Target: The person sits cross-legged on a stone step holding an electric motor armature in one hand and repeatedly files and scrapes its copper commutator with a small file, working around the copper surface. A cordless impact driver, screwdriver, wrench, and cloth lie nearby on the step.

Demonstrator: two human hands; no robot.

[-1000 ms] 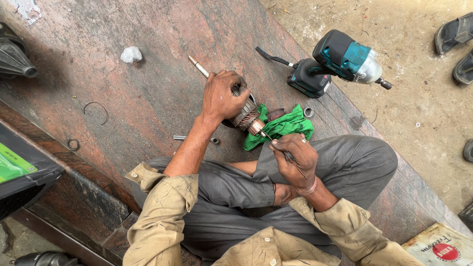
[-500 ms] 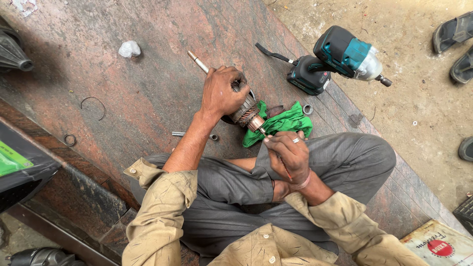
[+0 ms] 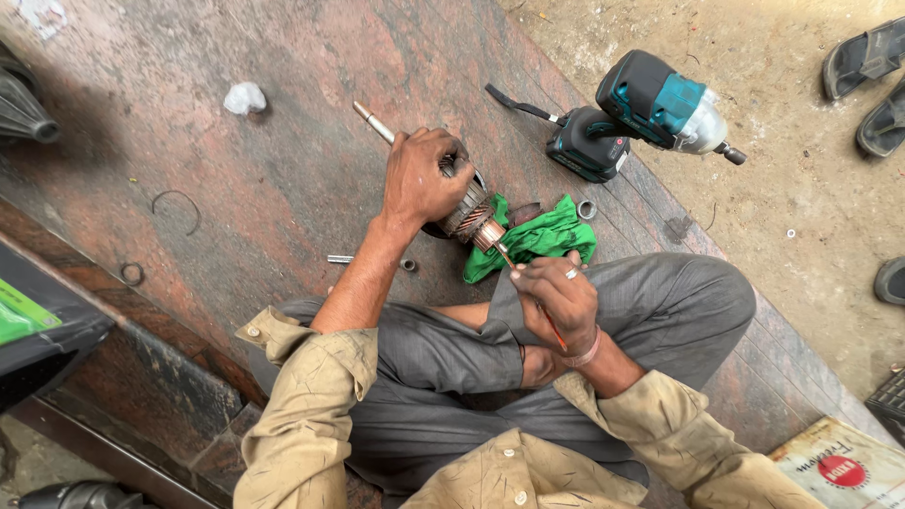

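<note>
Two hands, left hand [image 3: 422, 179] gripping ribbed armature [image 3: 468, 209] (copper-ended), right hand [image 3: 556, 300] pinching thin tool [image 3: 503, 254]

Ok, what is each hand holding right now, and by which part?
Left hand grips the motor armature around its laminated core. Right hand holds a thin tool by its handle end, tip at the copper commutator.

Motor armature [image 3: 468, 209]: cylindrical, w/ grey laminated core and copper commutator ring at lower end. Long steel shaft sticks out up-left, tip bare. Lies tilted on reddish-brown slab, upper core covered by a gripping palm, commutator end pointing down-right, touching green rag [image 3: 539, 238]. Rag: bright green, crumpled, lying just right of commutator, against the knee. Thin tool [image 3: 514, 269]: slim metal shank w/ reddish handle, mostly hidden in a fist; tip rests at commutator, angled up-left.
</note>
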